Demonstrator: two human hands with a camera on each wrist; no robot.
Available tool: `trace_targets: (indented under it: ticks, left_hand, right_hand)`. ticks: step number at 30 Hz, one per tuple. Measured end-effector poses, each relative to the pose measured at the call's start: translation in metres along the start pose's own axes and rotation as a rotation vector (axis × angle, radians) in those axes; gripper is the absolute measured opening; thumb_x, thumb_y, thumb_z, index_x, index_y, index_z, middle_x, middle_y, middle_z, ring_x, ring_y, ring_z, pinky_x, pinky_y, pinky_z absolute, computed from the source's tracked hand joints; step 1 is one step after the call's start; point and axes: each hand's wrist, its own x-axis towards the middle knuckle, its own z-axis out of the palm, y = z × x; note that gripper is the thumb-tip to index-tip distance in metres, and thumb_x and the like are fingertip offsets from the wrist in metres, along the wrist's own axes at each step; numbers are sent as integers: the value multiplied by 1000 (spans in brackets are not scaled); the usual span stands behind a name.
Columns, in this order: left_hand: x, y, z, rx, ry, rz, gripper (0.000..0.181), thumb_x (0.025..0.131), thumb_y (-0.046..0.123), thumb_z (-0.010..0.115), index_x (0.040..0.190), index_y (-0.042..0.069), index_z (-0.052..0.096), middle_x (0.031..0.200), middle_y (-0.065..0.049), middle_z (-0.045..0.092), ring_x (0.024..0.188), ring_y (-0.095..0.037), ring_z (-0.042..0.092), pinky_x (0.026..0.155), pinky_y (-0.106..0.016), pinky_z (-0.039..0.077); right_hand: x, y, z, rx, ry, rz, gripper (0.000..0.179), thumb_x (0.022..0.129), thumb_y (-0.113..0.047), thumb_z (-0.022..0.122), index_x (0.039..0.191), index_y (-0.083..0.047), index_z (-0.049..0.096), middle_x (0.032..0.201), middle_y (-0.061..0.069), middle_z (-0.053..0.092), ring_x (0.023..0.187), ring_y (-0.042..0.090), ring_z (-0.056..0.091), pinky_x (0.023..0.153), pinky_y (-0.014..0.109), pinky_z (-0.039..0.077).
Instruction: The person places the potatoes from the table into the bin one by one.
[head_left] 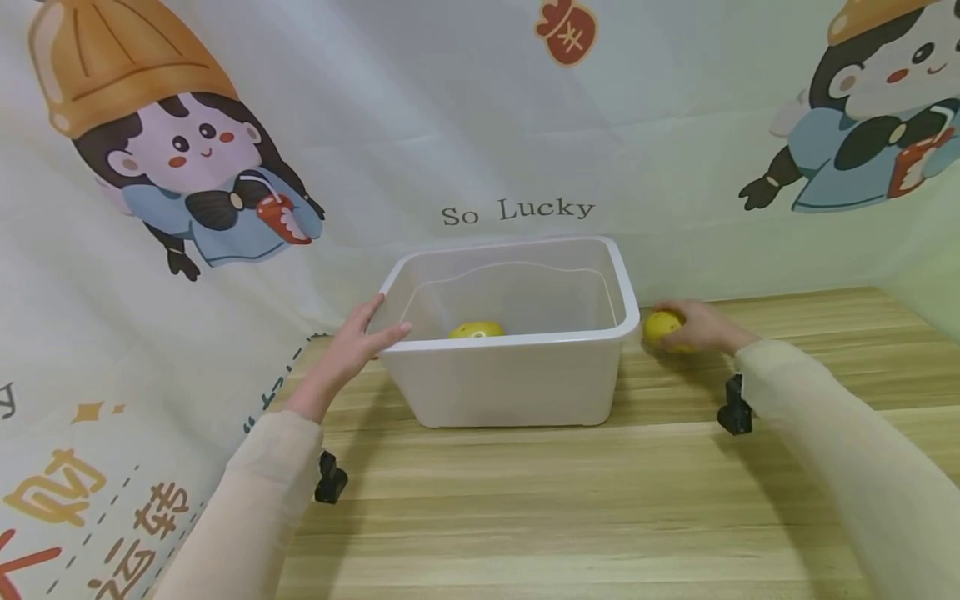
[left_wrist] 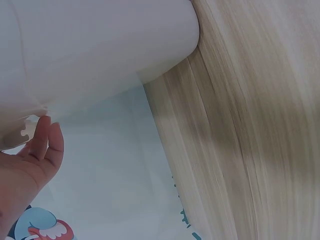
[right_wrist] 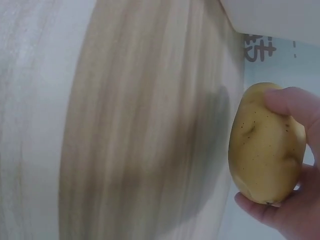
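Note:
A white plastic bin (head_left: pixel 501 383) stands on the wooden table, its opening facing up. At its left rim my left hand (head_left: pixel 358 337) holds on, thumb over the edge and fingers outside; the left wrist view shows those fingers (left_wrist: pixel 50 142) bent at the lip. Just right of the bin, my right hand (head_left: pixel 701 327) grips a yellow-brown potato (right_wrist: pixel 267 145), with the thumb on one side and fingers on the other. Inside the bin lies a yellow rounded thing (head_left: pixel 477 330), mostly hidden by the front wall, so its kind is unclear.
Behind the bin hangs a pale printed cloth (head_left: pixel 420 108), which also covers the left side. The wooden table (head_left: pixel 540 508) stretches in front of the bin and to its right. A black wrist mount (head_left: pixel 735 406) sits below the right sleeve.

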Motion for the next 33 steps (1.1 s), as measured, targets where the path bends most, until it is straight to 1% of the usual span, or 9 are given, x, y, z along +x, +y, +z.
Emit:
trace_targets:
  ticks: [6,15,19,23,31,33]
  left_hand:
    - [1,-1,0,2,5,0,85,87,41,55,148,10,5,150,-21,7,132,-41,23,98,-54,36]
    - [0,0,-1,1,0,5,85,88,42,55,148,11,4,150,-22,7,133,-41,21,99,-55,34]
    - [1,0,0,3,-1,11,84,88,41,55,148,11,4,150,-22,7,133,-41,21,99,-55,35]
    - [2,-1,1,2,2,12,85,87,41,55,148,10,5,150,-22,8,132,-40,23,98,-54,36]
    - [3,-3,0,-10,0,17,85,87,40,56,148,9,4,149,-23,9,131,-40,24,98,-54,36]
    - [3,-3,0,-10,3,18,85,87,40,56,148,8,5,149,-22,9,131,-40,24,98,-54,37]
  right_hand:
    - [2,1,-8,-9,-2,-10,62,77,-15,64,128,12,41,114,33,51,92,36,48,77,46,41]
    - [-1,-6,-20,-53,-9,3,61,78,-16,61,128,11,41,116,33,50,91,36,49,77,47,41]
    - [-1,-7,-25,-65,-24,-11,60,78,-16,61,128,12,41,114,33,51,89,35,49,75,44,41]
    - [1,-8,-30,-99,-28,-31,60,76,-15,63,126,13,43,110,31,54,86,33,49,72,41,41]
    - [7,-15,-44,-149,-40,-39,61,76,-17,62,126,12,43,106,29,55,83,32,48,68,38,40]
    - [8,-18,-49,-167,-38,-40,61,76,-17,63,127,11,43,107,29,54,83,32,48,68,38,40]
